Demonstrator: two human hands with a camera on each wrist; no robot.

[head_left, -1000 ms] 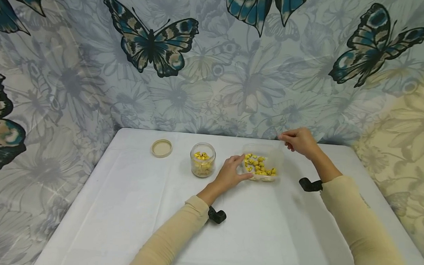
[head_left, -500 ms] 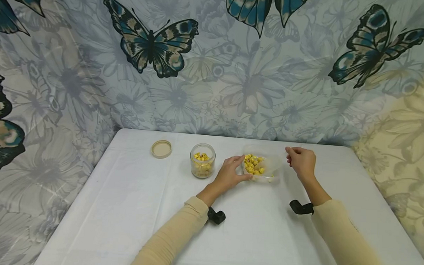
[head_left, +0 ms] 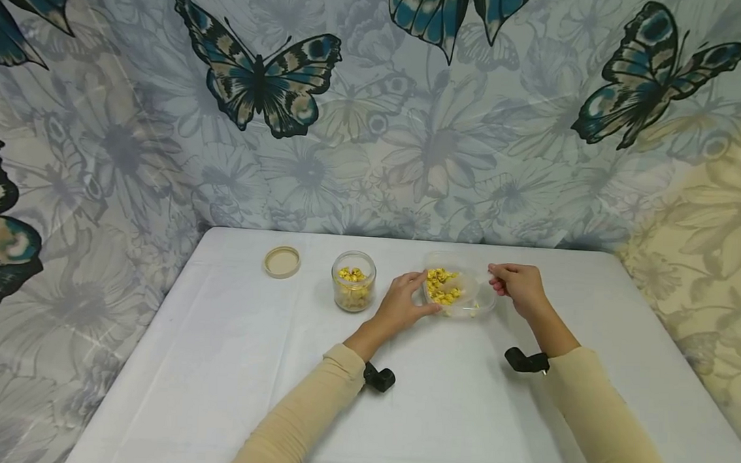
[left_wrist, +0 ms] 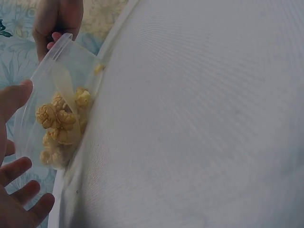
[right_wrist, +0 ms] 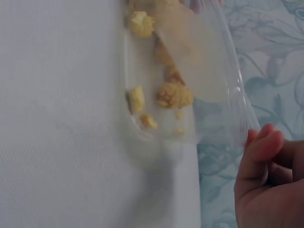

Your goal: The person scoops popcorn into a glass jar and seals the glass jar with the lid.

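A clear plastic container (head_left: 487, 307) of yellow popcorn (head_left: 440, 281) stands at the back of the table. My left hand (head_left: 400, 302) holds it from the left, thumb at the near rim, fingers spread at the left side, as the left wrist view shows. My right hand (head_left: 518, 284) is at the right rim, thumb and fingertips pinching the slim end of a translucent, spoon-like scoop (right_wrist: 204, 71). The scoop's broad end leans inside the container, over several popcorn pieces (right_wrist: 175, 96). Part of the popcorn shows blurred through it.
Left of the container, an uncapped glass jar (head_left: 352, 295) holds popcorn. Farther left, a round beige-rimmed lid (head_left: 281, 262) lies on the white-covered table (head_left: 219, 362). A butterfly-print cloth (head_left: 410, 158) hangs right behind the table's back edge.
My right hand has come down from above the back right corner, then slightly left, to the container's right rim. Popcorn has gathered toward the left. My left hand has stayed in place.
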